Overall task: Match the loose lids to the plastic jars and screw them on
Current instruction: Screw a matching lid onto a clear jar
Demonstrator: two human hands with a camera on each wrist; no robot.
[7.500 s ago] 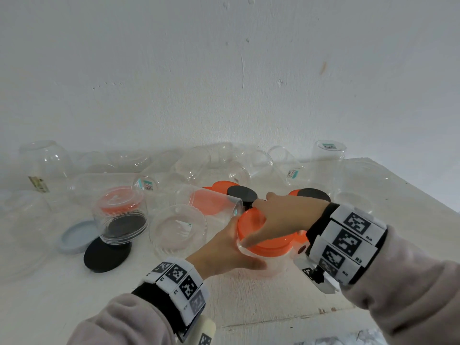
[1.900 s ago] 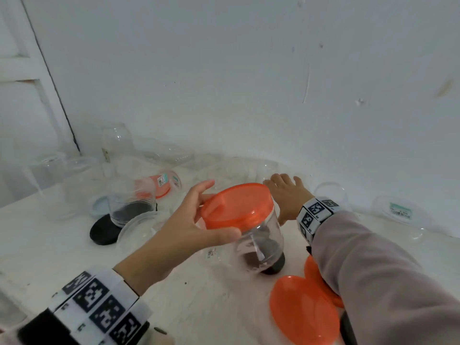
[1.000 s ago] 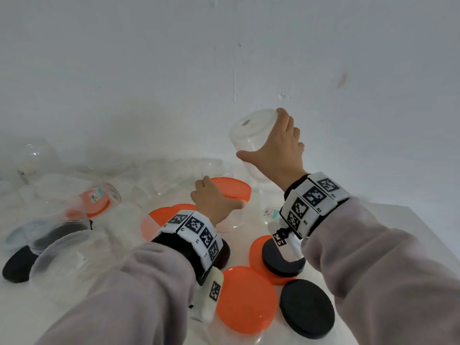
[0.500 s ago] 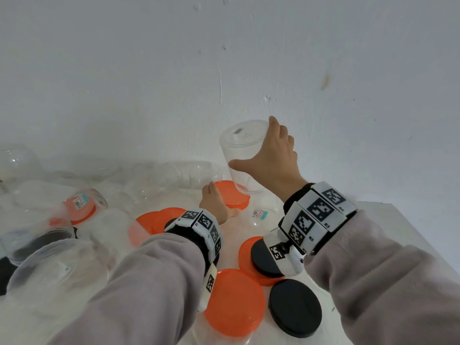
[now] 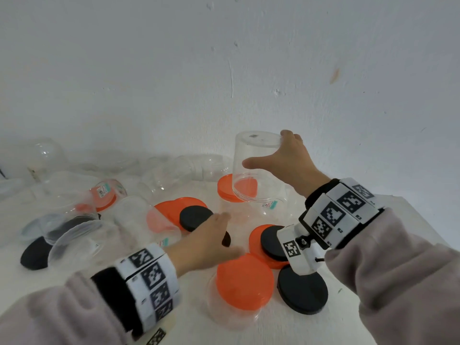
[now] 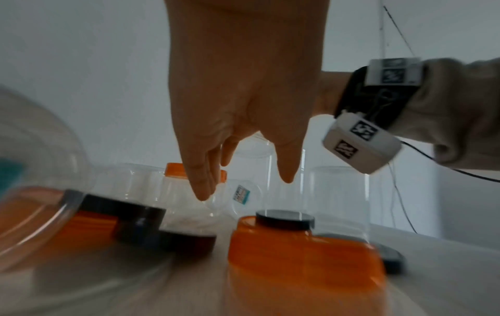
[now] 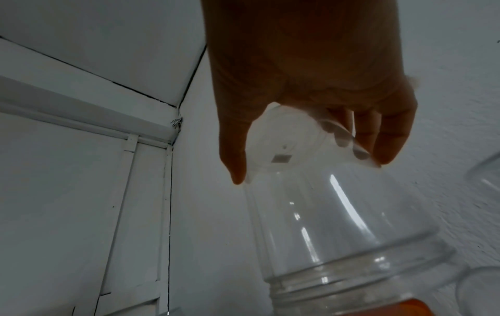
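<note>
My right hand (image 5: 266, 148) grips a clear lidless jar (image 5: 257, 168) by its base, upside down, mouth over an orange-lidded jar (image 5: 225, 190) by the wall. The right wrist view shows thumb and fingers of that hand (image 7: 311, 169) round the jar (image 7: 324, 224). My left hand (image 5: 231, 232) hovers with straight fingers, holding nothing, over a black lid (image 5: 193, 217). In the left wrist view the left hand (image 6: 243, 188) points down, empty. Another orange-lidded jar (image 5: 244, 282) stands in front.
Loose black lids (image 5: 302, 292) and orange lids (image 5: 256, 235) lie between my arms. Several clear jars (image 5: 82, 242) lie and stand at the left and along the wall. A black lid (image 5: 33, 253) lies far left. The table edge (image 5: 413, 220) runs at the right.
My left hand let go of the orange-lidded jar by the wall and drew back towards me. My right hand keeps the upturned clear jar and has brought it slightly lower.
</note>
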